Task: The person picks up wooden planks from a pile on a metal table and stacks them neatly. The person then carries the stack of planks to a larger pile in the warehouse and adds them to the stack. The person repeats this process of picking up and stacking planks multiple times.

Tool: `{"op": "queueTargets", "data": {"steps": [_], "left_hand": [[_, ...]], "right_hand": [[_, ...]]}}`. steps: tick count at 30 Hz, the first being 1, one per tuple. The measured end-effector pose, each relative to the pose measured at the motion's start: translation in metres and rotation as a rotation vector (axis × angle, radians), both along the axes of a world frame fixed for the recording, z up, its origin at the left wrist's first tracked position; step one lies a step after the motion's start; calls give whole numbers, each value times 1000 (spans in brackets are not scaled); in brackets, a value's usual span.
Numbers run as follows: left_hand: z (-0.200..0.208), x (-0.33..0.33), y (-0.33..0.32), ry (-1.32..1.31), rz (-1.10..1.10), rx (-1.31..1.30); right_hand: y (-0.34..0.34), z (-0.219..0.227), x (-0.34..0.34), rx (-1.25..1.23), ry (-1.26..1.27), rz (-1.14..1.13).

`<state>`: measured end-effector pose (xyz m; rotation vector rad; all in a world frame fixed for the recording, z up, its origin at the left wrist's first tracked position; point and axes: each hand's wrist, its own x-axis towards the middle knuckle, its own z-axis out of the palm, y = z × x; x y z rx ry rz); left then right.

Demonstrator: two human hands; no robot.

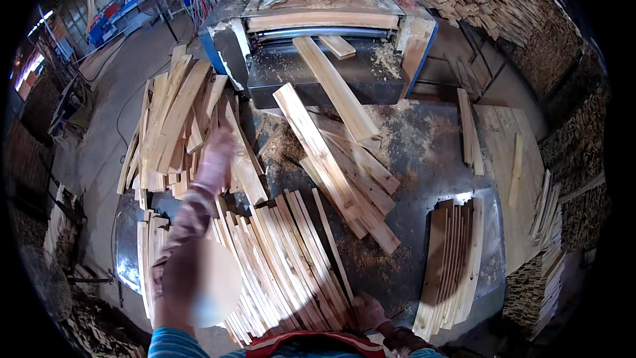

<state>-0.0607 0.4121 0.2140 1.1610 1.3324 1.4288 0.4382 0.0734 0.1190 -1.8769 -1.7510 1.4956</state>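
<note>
head view: the left hand [222, 140] reaches out to the right side of a heaped pile of planks [175, 109], too blurred to tell whether its fingers are apart or clamped on one. the right hand [370, 310] is closer to the body, just beside the near end of a long row of narrow slats [285, 258]; i cannot tell whether its fingers are closed on one. that row lies left of the right hand and nearer the body than the left, on a dark metal table [412, 225]. beyond the right hand, several loose boards [318, 152] lie crossed over one another near sawdust [281, 146]. farther past both hands stands a planer [322, 0], a long board [338, 93] slanting off its bed. right of the right hand, apart from it, lies a bundle of slats [450, 258].
</note>
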Motion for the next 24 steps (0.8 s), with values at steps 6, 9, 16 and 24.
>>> {"op": "queueTargets", "data": {"steps": [6, 9, 16, 24], "left_hand": [[-97, 221, 23, -404, -127, -511], [-117, 260, 40, -529, -29, -542], [-72, 198, -22, -446, -22, -226], [58, -6, -258, -64, 252, -461]], "right_hand": [[12, -21, -1, -168, -206, 247], [8, -10, -7, -127, -224, 198], [-13, -72, 16, 169, -269, 569], [52, -36, -1, 105, -194, 485]]}}
